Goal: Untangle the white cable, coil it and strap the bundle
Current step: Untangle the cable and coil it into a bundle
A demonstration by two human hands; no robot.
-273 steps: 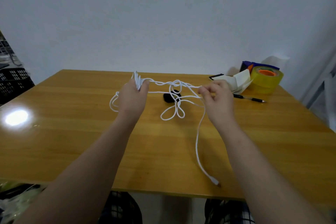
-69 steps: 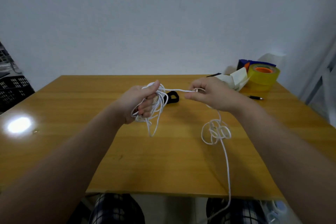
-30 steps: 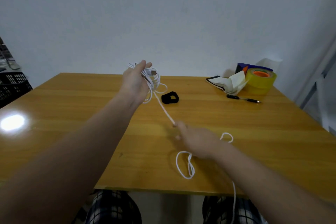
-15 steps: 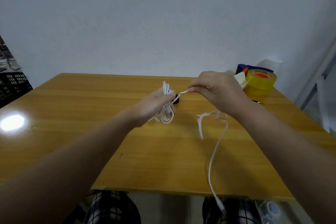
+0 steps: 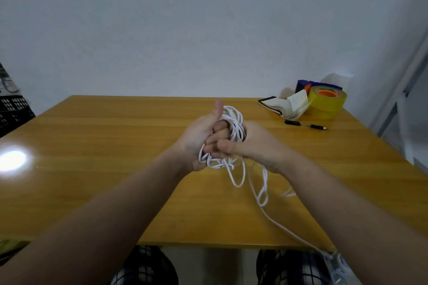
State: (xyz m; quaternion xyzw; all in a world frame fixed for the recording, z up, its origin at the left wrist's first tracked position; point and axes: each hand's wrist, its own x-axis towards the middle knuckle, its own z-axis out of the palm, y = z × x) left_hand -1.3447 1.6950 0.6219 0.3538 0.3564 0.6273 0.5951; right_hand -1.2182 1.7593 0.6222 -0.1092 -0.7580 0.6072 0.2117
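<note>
head view: both hands meet above the wooden table (image 5: 97,146)
left hand (image 5: 200,139): fist closed round the white cable (image 5: 234,122) coils, thumb up
right hand (image 5: 252,143): closed on a strand beside the bundle
step: coiling, judged
tail: loose loops hang down, past the table's near edge
next: wind in the remaining slack

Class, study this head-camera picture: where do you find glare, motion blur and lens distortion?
Head view: a bright glare patch on the table at its left edge; motion blur on the cable loop below the right hand; wide-angle bending of the frame at far right.
</note>
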